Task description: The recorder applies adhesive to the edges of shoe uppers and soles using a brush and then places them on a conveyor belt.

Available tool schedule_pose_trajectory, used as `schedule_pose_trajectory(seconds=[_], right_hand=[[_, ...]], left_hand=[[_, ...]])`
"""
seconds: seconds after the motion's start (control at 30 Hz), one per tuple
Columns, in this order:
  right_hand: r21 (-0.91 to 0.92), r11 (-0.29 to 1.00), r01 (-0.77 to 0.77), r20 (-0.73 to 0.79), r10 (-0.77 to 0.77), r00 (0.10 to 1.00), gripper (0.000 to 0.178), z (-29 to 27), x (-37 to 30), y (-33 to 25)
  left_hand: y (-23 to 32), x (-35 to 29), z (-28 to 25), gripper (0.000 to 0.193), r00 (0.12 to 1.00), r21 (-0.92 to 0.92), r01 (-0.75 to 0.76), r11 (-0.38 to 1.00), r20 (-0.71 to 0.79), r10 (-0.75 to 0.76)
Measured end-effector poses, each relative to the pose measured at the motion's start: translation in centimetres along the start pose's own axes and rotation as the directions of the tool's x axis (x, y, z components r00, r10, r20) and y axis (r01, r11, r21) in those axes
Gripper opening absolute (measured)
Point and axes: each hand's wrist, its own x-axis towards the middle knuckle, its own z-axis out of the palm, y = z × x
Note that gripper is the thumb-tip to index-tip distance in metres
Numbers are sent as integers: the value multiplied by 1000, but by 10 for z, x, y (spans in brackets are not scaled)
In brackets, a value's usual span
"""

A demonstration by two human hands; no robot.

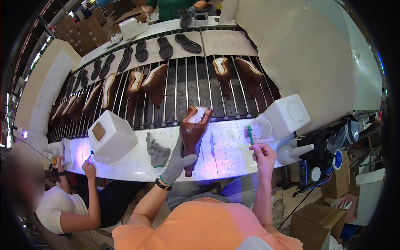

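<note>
My left hand, in a grey glove, is wrapped round a brown leather boot upper. The boot is held upside down over the white worktable, its pale, unsoled bottom facing up and away from me. My bare right hand pinches a green-handled toothbrush with its bristles up. Those bristles are beside the round mouth of a white plastic container lying on its side. Between my left forearm and the conveyor a spare grey glove rests on the table.
Across the table runs a roller conveyor carrying several brown uppers, with black soles on the shelf behind. A white box-shaped container stands left. Beside me, a co-worker's hand holds a blue brush. A white squeeze bottle lies right.
</note>
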Motion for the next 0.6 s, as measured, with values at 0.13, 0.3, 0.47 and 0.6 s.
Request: schedule_pose_trajectory(seconds=[0.13, 0.3, 0.47, 0.6], right_hand=[[10, 1000, -1, -23, 1, 1000, 8, -5, -2, -10], [-59, 997, 47, -18, -48, 999, 11, -21, -2, -5], [-13, 1000, 2, -97, -3, 995, 11, -36, -7, -3], [33, 999, -30, -142, 35, 989, 8, -52, -4, -5]], left_hand=[[7, 71, -17, 83, 988, -34, -152, 988, -31, 151], [-7, 170, -22, 102, 752, 575, 9, 818, -543, 374], [-1, 178, 35, 95, 661, 729, -166, 664, -417, 624], [12, 213, 78, 77, 746, 451, -462, 764, -269, 610]])
